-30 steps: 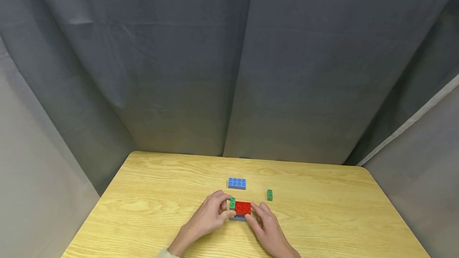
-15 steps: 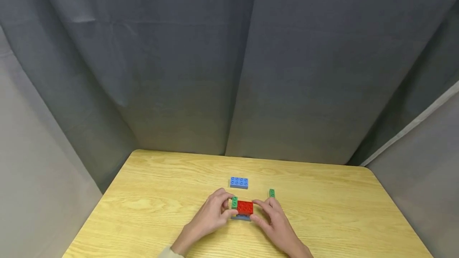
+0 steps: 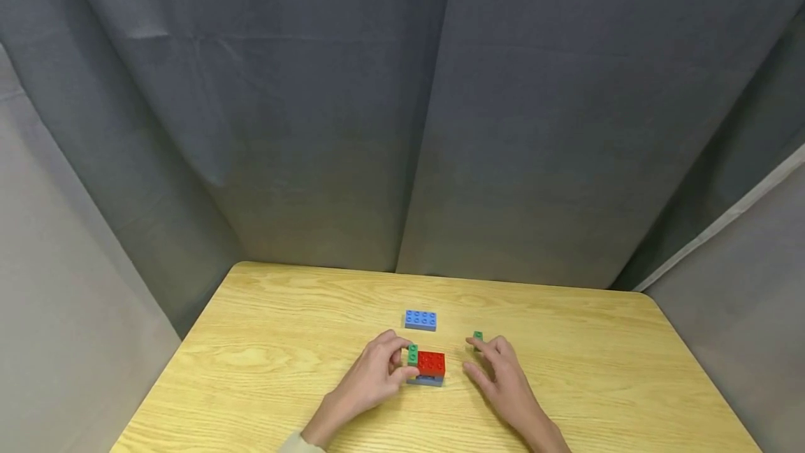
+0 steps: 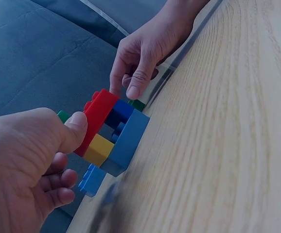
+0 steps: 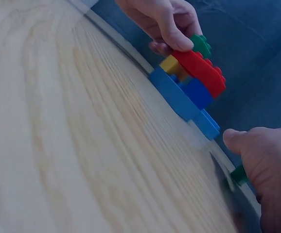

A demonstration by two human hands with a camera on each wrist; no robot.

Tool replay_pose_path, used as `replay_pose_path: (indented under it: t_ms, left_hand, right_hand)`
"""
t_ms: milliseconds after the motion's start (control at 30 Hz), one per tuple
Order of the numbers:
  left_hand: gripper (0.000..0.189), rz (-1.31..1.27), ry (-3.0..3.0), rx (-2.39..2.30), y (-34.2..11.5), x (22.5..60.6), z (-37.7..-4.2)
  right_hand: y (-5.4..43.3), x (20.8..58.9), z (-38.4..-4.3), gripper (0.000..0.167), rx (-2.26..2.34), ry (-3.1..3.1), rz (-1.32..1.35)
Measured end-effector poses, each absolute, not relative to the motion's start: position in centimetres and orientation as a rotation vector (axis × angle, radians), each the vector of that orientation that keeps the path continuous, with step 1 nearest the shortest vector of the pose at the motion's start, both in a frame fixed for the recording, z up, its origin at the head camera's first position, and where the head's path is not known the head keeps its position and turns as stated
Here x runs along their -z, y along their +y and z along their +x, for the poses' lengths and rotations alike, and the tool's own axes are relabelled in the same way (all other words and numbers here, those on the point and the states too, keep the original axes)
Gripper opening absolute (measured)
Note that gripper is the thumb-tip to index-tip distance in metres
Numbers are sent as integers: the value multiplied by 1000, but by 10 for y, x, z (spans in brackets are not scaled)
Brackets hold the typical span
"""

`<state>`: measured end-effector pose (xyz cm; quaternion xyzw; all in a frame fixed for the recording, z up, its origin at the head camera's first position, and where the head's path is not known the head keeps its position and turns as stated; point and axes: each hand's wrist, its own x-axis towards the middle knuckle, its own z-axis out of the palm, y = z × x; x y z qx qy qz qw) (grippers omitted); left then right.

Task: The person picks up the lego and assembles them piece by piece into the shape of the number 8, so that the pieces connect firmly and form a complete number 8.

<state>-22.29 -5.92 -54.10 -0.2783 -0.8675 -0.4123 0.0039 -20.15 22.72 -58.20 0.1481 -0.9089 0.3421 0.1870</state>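
Note:
My left hand (image 3: 376, 370) pinches the left end of a toy brick stack, its thumb on the near side of the red brick (image 3: 431, 363). A small green brick (image 3: 412, 354) tops that end. In the left wrist view, a yellow brick (image 4: 98, 150) and a dark blue brick (image 4: 119, 114) sit under the red one, with a gap between them, on a light blue brick (image 4: 128, 143). Apart from the stack, my right hand (image 3: 508, 386) has its fingers spread, holding nothing. Its index finger overlaps a loose green brick (image 3: 479, 335), partly hidden.
Behind the stack a loose blue brick (image 3: 420, 320) lies on the wooden table (image 3: 283, 341). Grey curtains (image 3: 314, 124) hang beyond the table's far edge and along both sides.
My right hand has let go of the stack's right end and moved right, to the loose green brick. The left hand keeps its hold on the stack.

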Motion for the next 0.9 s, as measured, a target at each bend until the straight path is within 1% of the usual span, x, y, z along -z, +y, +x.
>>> replay_pose_path:
  t_ms: [333,900]
  left_hand:
    - [36,-873,-2725,1303,-59,543,-225]
    - [38,-879,-2721,1320,-59,540,-224]
  right_hand:
    - [239,586,-206,49,-962,-2574,354]
    - [245,589,-209,42,-979,-2537,337]
